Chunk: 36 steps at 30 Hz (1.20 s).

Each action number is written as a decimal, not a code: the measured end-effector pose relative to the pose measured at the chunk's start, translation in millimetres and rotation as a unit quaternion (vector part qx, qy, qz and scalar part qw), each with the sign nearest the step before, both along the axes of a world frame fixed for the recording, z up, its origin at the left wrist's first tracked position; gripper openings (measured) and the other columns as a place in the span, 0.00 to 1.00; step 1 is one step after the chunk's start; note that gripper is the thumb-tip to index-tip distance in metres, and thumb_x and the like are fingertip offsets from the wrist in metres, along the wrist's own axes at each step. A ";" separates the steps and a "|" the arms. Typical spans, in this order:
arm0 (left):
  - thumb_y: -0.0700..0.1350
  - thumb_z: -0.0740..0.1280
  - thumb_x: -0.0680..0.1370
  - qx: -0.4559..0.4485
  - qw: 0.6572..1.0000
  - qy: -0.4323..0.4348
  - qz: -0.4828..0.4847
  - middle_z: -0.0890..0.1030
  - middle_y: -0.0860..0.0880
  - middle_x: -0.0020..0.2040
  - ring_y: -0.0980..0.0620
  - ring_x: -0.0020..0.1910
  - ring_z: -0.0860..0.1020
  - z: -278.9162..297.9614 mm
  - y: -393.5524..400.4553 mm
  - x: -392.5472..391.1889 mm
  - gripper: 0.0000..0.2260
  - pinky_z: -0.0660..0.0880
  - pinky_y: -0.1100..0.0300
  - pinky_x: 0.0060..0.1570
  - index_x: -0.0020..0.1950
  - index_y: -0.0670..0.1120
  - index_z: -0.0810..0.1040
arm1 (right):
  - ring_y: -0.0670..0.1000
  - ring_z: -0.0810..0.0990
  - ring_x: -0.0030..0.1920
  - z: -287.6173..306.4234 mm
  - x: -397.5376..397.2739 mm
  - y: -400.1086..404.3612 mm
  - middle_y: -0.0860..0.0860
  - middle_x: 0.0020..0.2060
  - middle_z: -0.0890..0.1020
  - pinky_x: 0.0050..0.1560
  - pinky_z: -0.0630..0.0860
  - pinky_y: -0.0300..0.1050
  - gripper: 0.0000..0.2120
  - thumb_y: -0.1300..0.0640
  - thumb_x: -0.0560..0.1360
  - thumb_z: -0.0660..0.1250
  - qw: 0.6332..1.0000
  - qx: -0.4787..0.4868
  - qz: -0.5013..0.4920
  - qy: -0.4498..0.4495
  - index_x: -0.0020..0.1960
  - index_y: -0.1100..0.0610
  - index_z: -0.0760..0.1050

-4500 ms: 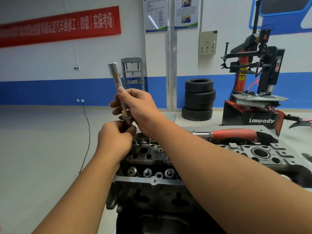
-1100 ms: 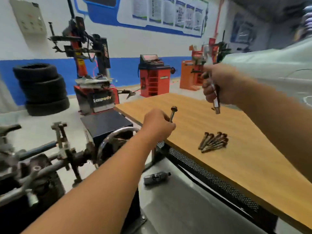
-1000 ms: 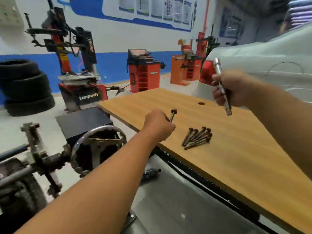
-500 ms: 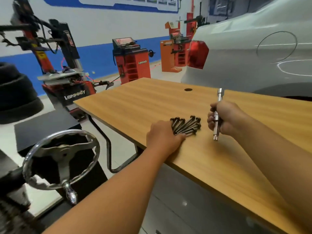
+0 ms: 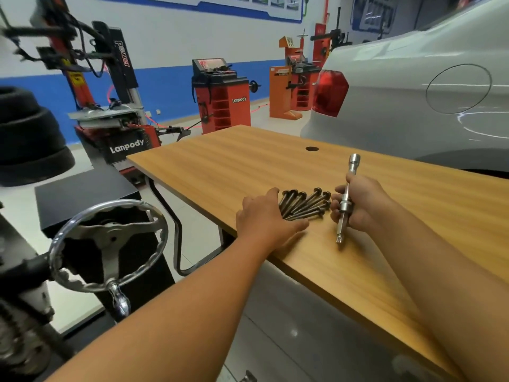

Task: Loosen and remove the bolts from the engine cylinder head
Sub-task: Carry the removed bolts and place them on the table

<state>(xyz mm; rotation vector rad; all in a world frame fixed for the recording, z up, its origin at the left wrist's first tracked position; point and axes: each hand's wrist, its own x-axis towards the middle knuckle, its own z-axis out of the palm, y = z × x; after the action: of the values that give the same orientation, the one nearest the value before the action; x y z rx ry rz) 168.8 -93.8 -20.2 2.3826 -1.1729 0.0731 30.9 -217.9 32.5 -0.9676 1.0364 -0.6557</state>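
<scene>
Several long dark bolts point(image 5: 305, 204) lie in a bundle on the wooden table point(image 5: 385, 244), near its front edge. My left hand point(image 5: 265, 217) lies flat on the table with straight fingers, touching the near ends of the bolts. My right hand point(image 5: 358, 205) grips a silver socket extension bar point(image 5: 347, 194) just right of the bolts; the bar stands tilted, its lower tip close to the tabletop. The cylinder head is out of view.
A chrome handwheel point(image 5: 108, 245) of the engine stand sits at the lower left. A silver car point(image 5: 413, 92) stands behind the table. A tyre changer point(image 5: 110, 106), stacked tyres point(image 5: 24, 139) and red workshop machines point(image 5: 220, 95) fill the background.
I turned from the engine to the table. My left hand carried a bolt over, laid it with the bundle and now lies flat on them. My right hand lowered the extension bar beside the bolts.
</scene>
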 end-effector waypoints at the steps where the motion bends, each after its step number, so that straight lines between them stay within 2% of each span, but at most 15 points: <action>1: 0.75 0.66 0.73 -0.026 1.000 -0.011 -0.001 0.79 0.50 0.65 0.45 0.66 0.73 2.5 3.7 -0.3 0.38 0.74 0.48 0.54 0.75 0.54 0.71 | 0.51 0.73 0.30 3.3 2.7 4.7 0.54 0.36 0.75 0.32 0.74 0.44 0.20 0.43 0.86 0.55 1.000 -0.005 0.002 -0.016 0.57 0.60 0.73; 3: 0.70 0.60 0.79 -0.134 0.991 0.006 -0.016 0.80 0.52 0.55 0.50 0.58 0.76 8.6 13.5 -2.5 0.24 0.71 0.56 0.46 0.61 0.53 0.78 | 0.51 0.75 0.30 12.2 11.4 19.2 0.55 0.36 0.77 0.34 0.77 0.46 0.23 0.41 0.86 0.55 0.998 -0.013 0.005 -0.056 0.57 0.61 0.73; 5: 0.67 0.58 0.82 -0.195 0.976 0.086 -0.038 0.79 0.55 0.44 0.55 0.44 0.79 16.9 25.9 -4.6 0.19 0.71 0.59 0.37 0.46 0.55 0.77 | 0.51 0.78 0.29 22.2 26.6 41.7 0.55 0.35 0.79 0.34 0.80 0.45 0.24 0.40 0.85 0.56 0.993 -0.012 0.001 -0.116 0.56 0.62 0.75; 7: 0.67 0.58 0.82 -0.183 0.957 0.216 -0.067 0.81 0.53 0.38 0.55 0.37 0.81 26.5 43.4 -3.0 0.18 0.79 0.55 0.32 0.44 0.55 0.76 | 0.52 0.81 0.30 31.9 49.2 74.5 0.56 0.36 0.81 0.34 0.83 0.46 0.24 0.40 0.85 0.57 0.985 -0.009 0.004 -0.171 0.54 0.62 0.75; 9: 0.66 0.58 0.83 -0.184 0.929 0.312 -0.076 0.83 0.54 0.32 0.56 0.30 0.82 37.6 67.3 7.1 0.19 0.79 0.57 0.28 0.44 0.54 0.77 | 0.52 0.83 0.34 40.7 79.0 114.7 0.56 0.37 0.82 0.38 0.85 0.49 0.23 0.41 0.85 0.58 0.978 -0.015 0.030 -0.206 0.54 0.62 0.76; 12: 0.66 0.57 0.83 -0.225 0.923 0.311 -0.007 0.79 0.54 0.27 0.56 0.28 0.78 61.2 121.7 34.5 0.25 0.71 0.57 0.32 0.36 0.51 0.76 | 0.50 0.81 0.34 57.4 126.7 177.9 0.54 0.36 0.80 0.41 0.83 0.47 0.18 0.47 0.85 0.62 0.967 -0.034 0.087 -0.238 0.51 0.62 0.78; 16: 0.66 0.58 0.81 -0.299 0.910 0.278 0.078 0.85 0.47 0.46 0.43 0.48 0.83 94.1 217.4 78.2 0.25 0.80 0.47 0.49 0.50 0.46 0.82 | 0.49 0.80 0.29 92.0 189.3 270.8 0.54 0.34 0.81 0.34 0.80 0.45 0.16 0.48 0.86 0.60 0.946 -0.062 0.155 -0.278 0.51 0.60 0.75; 19: 0.64 0.57 0.83 -0.339 0.899 0.231 0.150 0.86 0.41 0.54 0.37 0.58 0.82 116.7 296.6 102.2 0.26 0.78 0.43 0.57 0.57 0.44 0.83 | 0.49 0.75 0.23 118.4 232.0 351.0 0.51 0.26 0.79 0.28 0.76 0.41 0.19 0.43 0.86 0.57 0.932 -0.091 0.208 -0.282 0.47 0.57 0.73; 23: 0.62 0.56 0.85 -0.404 0.857 0.204 0.247 0.86 0.41 0.54 0.37 0.57 0.82 142.2 400.0 123.0 0.24 0.78 0.44 0.57 0.57 0.46 0.83 | 0.47 0.70 0.20 141.3 285.8 461.0 0.48 0.23 0.72 0.25 0.73 0.41 0.19 0.43 0.86 0.58 0.907 -0.112 0.310 -0.260 0.43 0.56 0.73; 26: 0.62 0.53 0.86 -0.424 0.819 0.220 0.319 0.84 0.36 0.58 0.31 0.58 0.81 150.2 472.1 137.4 0.26 0.77 0.45 0.49 0.58 0.44 0.83 | 0.49 0.74 0.28 149.7 322.3 539.5 0.50 0.29 0.76 0.35 0.75 0.47 0.16 0.47 0.85 0.61 0.888 -0.136 0.373 -0.233 0.44 0.56 0.74; 28: 0.62 0.53 0.86 -0.430 0.791 0.269 0.343 0.84 0.35 0.56 0.34 0.49 0.83 153.7 508.7 145.5 0.28 0.71 0.53 0.39 0.61 0.41 0.81 | 0.55 0.77 0.41 150.2 341.1 580.3 0.56 0.40 0.78 0.46 0.74 0.53 0.14 0.48 0.84 0.62 0.883 -0.171 0.389 -0.199 0.49 0.59 0.76; 29: 0.62 0.52 0.86 -0.435 0.775 0.292 0.352 0.85 0.36 0.48 0.40 0.39 0.80 156.4 518.6 145.2 0.28 0.68 0.57 0.34 0.60 0.41 0.81 | 0.57 0.76 0.44 149.3 348.7 593.4 0.57 0.43 0.78 0.49 0.73 0.55 0.15 0.48 0.84 0.62 0.881 -0.179 0.399 -0.181 0.52 0.61 0.76; 31: 0.63 0.53 0.85 -0.452 0.742 0.332 0.367 0.76 0.47 0.31 0.51 0.26 0.69 164.6 543.5 147.7 0.24 0.62 0.63 0.26 0.53 0.47 0.80 | 0.56 0.77 0.44 156.3 363.3 621.3 0.57 0.45 0.79 0.48 0.75 0.54 0.15 0.48 0.83 0.63 0.872 -0.200 0.420 -0.154 0.55 0.62 0.77; 34: 0.66 0.54 0.84 -0.441 0.719 0.384 0.376 0.69 0.51 0.29 0.55 0.18 0.63 158.2 572.1 146.4 0.24 0.59 0.69 0.23 0.49 0.47 0.73 | 0.56 0.77 0.47 181.9 390.4 626.7 0.57 0.49 0.78 0.48 0.78 0.53 0.14 0.49 0.84 0.61 0.881 -0.207 0.395 -0.159 0.59 0.59 0.75; 36: 0.66 0.55 0.84 -0.474 0.689 0.417 0.356 0.66 0.51 0.29 0.56 0.17 0.59 144.8 593.5 144.4 0.23 0.56 0.69 0.21 0.48 0.47 0.72 | 0.56 0.78 0.46 197.6 405.1 614.8 0.57 0.50 0.78 0.40 0.77 0.49 0.13 0.51 0.84 0.62 0.858 -0.320 0.388 -0.108 0.62 0.60 0.74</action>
<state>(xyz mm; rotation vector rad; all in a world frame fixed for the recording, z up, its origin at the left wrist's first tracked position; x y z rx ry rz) 313.2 499.7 124.5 1.4219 0.2797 -0.1227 436.0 396.9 230.1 -1.7150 0.1374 -0.3994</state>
